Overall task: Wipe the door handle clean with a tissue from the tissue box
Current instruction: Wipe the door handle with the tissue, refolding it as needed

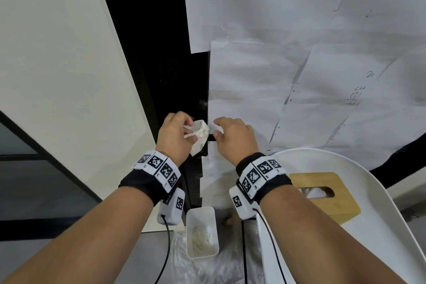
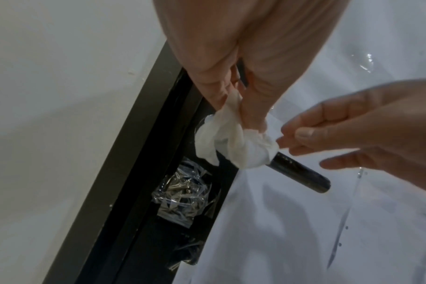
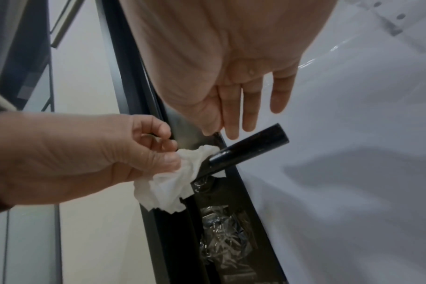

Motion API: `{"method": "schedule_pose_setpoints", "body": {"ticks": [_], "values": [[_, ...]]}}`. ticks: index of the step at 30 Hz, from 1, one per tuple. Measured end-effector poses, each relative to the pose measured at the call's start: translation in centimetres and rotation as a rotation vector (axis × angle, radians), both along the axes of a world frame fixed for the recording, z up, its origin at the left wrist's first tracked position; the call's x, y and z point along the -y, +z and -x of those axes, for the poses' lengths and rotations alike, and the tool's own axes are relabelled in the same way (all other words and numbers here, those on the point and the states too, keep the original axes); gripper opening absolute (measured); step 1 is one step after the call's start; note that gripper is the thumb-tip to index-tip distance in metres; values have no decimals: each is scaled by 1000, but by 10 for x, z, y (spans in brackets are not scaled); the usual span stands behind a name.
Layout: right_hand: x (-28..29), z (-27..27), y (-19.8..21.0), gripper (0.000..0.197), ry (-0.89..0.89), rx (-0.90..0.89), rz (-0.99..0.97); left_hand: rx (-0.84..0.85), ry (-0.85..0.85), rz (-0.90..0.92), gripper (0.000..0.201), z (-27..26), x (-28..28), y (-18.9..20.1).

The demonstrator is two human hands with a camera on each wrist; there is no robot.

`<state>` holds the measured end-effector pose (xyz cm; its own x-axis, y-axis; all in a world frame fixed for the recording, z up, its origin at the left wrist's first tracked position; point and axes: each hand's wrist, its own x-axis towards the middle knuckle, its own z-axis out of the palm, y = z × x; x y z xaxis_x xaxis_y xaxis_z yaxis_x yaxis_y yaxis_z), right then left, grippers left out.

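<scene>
My left hand [image 1: 184, 132] pinches a crumpled white tissue [image 1: 201, 134] and holds it against the inner end of the black door handle [image 1: 211, 138]. In the left wrist view the tissue [image 2: 234, 142] wraps the handle [image 2: 302, 173] where it meets the door. My right hand [image 1: 227, 134] hovers just right of it above the handle's free end, fingers relaxed and holding nothing. In the right wrist view its fingers [image 3: 246, 107] hang straight above the bar [image 3: 250, 148]. The wooden tissue box [image 1: 327, 196] stands lower right, a tissue showing in its slot.
The box rests on a white rounded seat [image 1: 380, 226]. A small white bin [image 1: 202, 233] with used tissues sits on the floor below my wrists. White paper sheets [image 1: 299, 53] cover the door. Taped clear plastic [image 2: 182, 196] covers the lock below the handle.
</scene>
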<state>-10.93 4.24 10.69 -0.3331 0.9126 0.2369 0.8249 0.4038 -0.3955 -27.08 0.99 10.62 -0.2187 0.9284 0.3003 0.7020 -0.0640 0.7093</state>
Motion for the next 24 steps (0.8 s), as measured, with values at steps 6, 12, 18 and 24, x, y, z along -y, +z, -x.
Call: {"method": "schedule_pose_setpoints", "body": {"ticks": [6,12,18,24], "values": [[9,20,-8,13,106,-37,-13,138,-49,16,13,-1,2,2],[8,22,-8,15,5,-16,-104,-95,28,51,33,17,-2,-13],[14,35,-13,11,31,141,-203,-116,64,60,33,17,-4,-14],[9,21,-1,25,7,124,-62,-111,46,60,27,18,-8,-17]]}}
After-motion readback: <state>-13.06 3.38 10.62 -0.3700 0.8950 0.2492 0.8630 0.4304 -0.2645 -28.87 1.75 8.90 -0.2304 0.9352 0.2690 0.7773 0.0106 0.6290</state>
